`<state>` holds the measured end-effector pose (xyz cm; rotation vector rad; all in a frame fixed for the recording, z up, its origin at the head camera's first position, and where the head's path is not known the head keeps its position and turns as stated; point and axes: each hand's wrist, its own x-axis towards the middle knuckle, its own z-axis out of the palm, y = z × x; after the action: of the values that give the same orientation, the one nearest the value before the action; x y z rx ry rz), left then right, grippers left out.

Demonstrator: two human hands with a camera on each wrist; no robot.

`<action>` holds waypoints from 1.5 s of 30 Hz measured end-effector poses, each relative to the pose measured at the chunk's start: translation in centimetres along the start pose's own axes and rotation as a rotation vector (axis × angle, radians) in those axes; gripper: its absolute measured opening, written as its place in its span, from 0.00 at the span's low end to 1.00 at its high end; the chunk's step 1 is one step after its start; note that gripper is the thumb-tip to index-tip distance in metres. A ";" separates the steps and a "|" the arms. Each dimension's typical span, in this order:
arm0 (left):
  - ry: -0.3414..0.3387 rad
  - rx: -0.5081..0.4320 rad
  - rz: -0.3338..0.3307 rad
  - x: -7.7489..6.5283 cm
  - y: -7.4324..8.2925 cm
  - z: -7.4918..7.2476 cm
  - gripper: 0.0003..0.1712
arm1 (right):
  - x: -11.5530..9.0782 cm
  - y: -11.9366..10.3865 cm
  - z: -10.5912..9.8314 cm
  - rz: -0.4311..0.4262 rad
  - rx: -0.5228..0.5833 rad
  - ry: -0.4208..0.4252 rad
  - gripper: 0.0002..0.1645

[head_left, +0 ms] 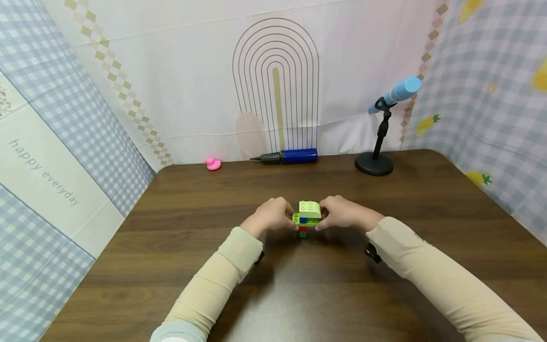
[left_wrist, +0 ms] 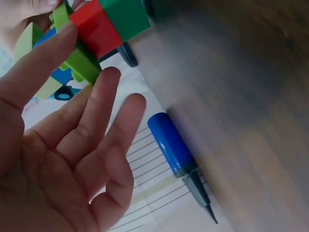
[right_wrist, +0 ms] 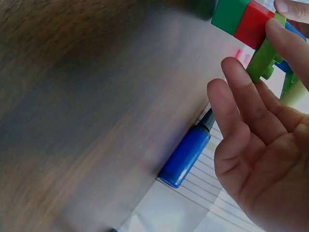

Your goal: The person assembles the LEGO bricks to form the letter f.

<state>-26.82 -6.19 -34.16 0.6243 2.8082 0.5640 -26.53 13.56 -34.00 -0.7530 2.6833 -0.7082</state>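
Observation:
Between the two hands, at mid-table in the head view, stands a small toy brick build [head_left: 309, 209]. From the bottom up it shows a green brick [left_wrist: 126, 18], a red brick [right_wrist: 253, 24], a long lime-green plate [left_wrist: 83, 65], a blue brick [head_left: 303, 220] and a pale yellow-green curved top brick [head_left: 309, 207]. My left hand [head_left: 273, 216] pinches the left end of the lime plate between thumb and fingers. At the other end, my right hand [head_left: 342, 213] pinches the build from the right. Lower fingers of both hands are spread off the bricks.
Along the back edge of the brown wooden table [head_left: 205, 199] lie a pink toy duck [head_left: 213, 164] and a blue and black hand pump [head_left: 295, 156]. A black stand [head_left: 374, 163] with a light blue microphone-shaped object [head_left: 399, 92] is at back right. Cloth hangs behind and along both sides.

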 end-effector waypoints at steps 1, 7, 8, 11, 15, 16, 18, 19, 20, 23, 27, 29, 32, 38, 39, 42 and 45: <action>0.001 -0.029 0.003 0.1 -0.1 0.1 0.20 | 0.0 0.1 -0.1 0.007 0.024 0.006 0.15; -0.002 -0.183 -0.001 0.7 -0.5 0.4 0.18 | -0.1 0.7 -0.5 0.058 0.163 0.032 0.16; -0.005 -0.210 -0.006 0.8 -0.5 0.4 0.17 | -0.1 0.7 -0.5 0.065 0.175 0.033 0.17; -0.011 -0.275 -0.025 1.0 -0.6 0.5 0.14 | -0.2 0.9 -0.6 0.076 0.190 0.042 0.18; -0.016 -0.301 -0.025 1.1 -0.5 0.6 0.13 | -0.2 1.0 -0.7 0.105 0.184 0.037 0.21; -0.020 -0.300 -0.023 1.1 -0.4 0.6 0.13 | -0.2 1.1 -0.7 0.115 0.184 0.031 0.22; -0.028 -0.307 -0.025 1.2 -0.3 0.6 0.14 | -0.2 1.2 -0.7 0.126 0.181 0.012 0.23; -0.031 -0.307 -0.022 1.2 -0.3 0.6 0.14 | -0.2 1.3 -0.7 0.127 0.183 0.003 0.24; -0.039 -0.312 -0.019 1.3 -0.2 0.6 0.14 | -0.3 1.4 -0.7 0.128 0.186 -0.011 0.23; -0.069 -0.329 -0.011 1.4 -0.2 0.8 0.13 | -0.4 1.5 -0.6 0.138 0.203 -0.039 0.20; -0.112 -0.344 -0.015 1.5 -0.1 1.1 0.13 | -0.5 1.6 -0.6 0.151 0.233 -0.055 0.16; -0.130 -0.356 -0.029 1.5 0.1 1.1 0.13 | -0.5 1.6 -0.6 0.154 0.249 -0.052 0.16; -0.150 -0.376 -0.059 1.4 0.4 1.1 0.13 | -0.4 1.7 -0.4 0.186 0.275 -0.044 0.15; -0.168 -0.339 -0.105 1.4 0.5 1.2 0.15 | -0.1 2.0 0.0 0.223 0.277 -0.014 0.14; -0.172 -0.332 -0.109 1.5 0.5 1.2 0.15 | -0.1 2.0 0.1 0.219 0.275 -0.009 0.14; -0.178 -0.321 -0.109 1.6 0.5 1.3 0.16 | -0.1 2.1 0.2 0.217 0.275 0.005 0.15; -0.184 -0.313 -0.105 1.7 0.4 1.4 0.17 | -0.1 2.1 0.3 0.230 0.272 0.021 0.15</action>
<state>-27.75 -4.63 -35.45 0.4379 2.4930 0.8548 -27.17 15.05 -35.33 -0.3637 2.5609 -0.9947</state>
